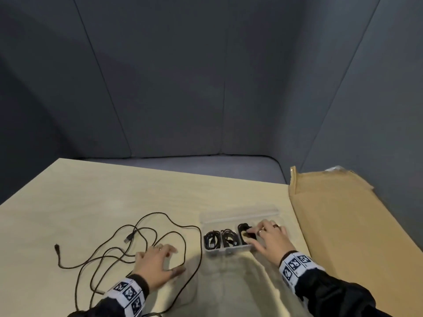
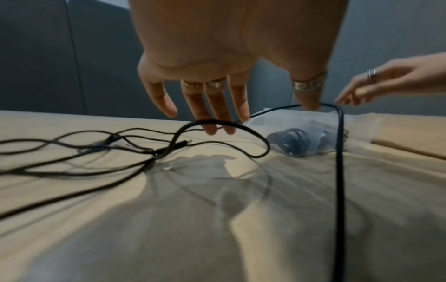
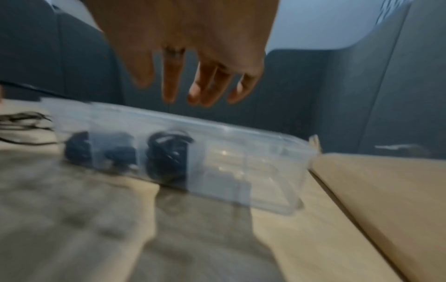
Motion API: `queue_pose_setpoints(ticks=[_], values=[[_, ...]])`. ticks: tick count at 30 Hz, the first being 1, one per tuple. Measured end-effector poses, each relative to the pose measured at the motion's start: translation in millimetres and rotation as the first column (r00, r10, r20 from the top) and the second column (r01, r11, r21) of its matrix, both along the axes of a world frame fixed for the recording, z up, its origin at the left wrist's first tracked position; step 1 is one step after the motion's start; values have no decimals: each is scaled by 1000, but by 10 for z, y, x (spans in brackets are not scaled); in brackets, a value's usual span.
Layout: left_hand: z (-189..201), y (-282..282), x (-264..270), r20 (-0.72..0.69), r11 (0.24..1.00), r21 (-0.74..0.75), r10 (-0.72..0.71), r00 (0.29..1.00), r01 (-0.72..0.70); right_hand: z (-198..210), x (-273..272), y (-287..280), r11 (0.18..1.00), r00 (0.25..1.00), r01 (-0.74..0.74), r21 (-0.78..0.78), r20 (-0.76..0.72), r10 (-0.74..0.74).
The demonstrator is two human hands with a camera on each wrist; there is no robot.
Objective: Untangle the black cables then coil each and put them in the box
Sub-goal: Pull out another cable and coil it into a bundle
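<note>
One long loose black cable [image 1: 129, 237] sprawls in open loops on the left of the pale table [image 1: 114, 191]. My left hand [image 1: 169, 259] hovers over its right-hand loops with fingers spread, holding nothing. In the left wrist view the left hand [image 2: 241, 114] hangs just above a raised loop of the cable [image 2: 255, 133]. A clear plastic box [image 1: 240, 212] with compartments holds three coiled black cables [image 1: 212, 240]. My right hand [image 1: 254, 235] reaches over the box, its straight fingers at the rightmost coil [image 1: 243, 227]. The blurred right wrist view shows the right hand [image 3: 173, 85] above the box [image 3: 253, 171].
A flat brown cardboard sheet [image 1: 343, 225] lies along the table's right edge, next to the box. Grey padded walls [image 1: 206, 88] close in the back and sides. The box's right-hand compartments [image 3: 241, 164] hold nothing. My shadow falls across the near table.
</note>
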State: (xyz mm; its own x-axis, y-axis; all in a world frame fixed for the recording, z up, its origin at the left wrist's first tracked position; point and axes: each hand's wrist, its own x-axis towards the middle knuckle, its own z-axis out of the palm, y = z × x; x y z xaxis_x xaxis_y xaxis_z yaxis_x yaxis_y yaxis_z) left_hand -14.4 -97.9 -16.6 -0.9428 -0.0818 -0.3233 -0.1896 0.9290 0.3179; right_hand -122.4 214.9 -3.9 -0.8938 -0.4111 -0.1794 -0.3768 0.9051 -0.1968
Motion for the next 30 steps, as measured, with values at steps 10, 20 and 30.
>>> queue_pose_setpoints(ticks=[10,20,30], values=[[-10,117,148,28,926,-77,-369,929,371,59,741,-1449,842,746,417,-343,658,-102],[538,-246,332,-104,593,790,-127,986,159,1433,787,-1253,-143,819,562,-815,573,-45],[894,-497,-42,-218,795,459,-332,918,397,2123,1014,-367,-206,898,259,-944,314,-309]])
